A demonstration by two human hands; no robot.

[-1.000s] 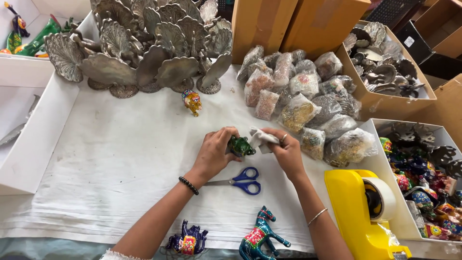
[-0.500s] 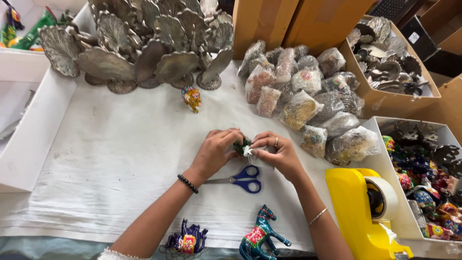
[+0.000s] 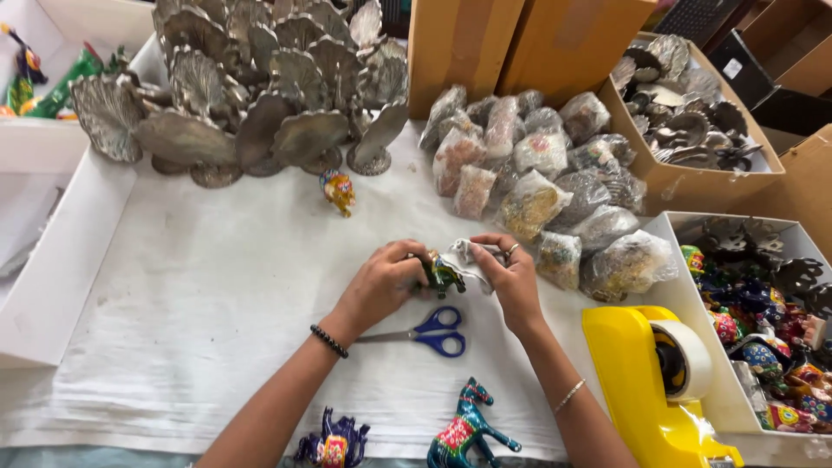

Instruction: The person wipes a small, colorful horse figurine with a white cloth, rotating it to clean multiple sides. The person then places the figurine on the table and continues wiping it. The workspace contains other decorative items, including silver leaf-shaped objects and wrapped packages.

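Above the scissors (image 3: 429, 330), my left hand (image 3: 381, 282) gripped the green figurine (image 3: 442, 274) while my right hand (image 3: 511, 277) pinched its clear wrap (image 3: 464, 257), needing, I judged, a snug fold next.

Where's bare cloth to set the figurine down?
Free: white cloth left of the left hand, below the metal leaf stands. Crowded: right hand abuts the bagged pieces; blue-handled scissors below.
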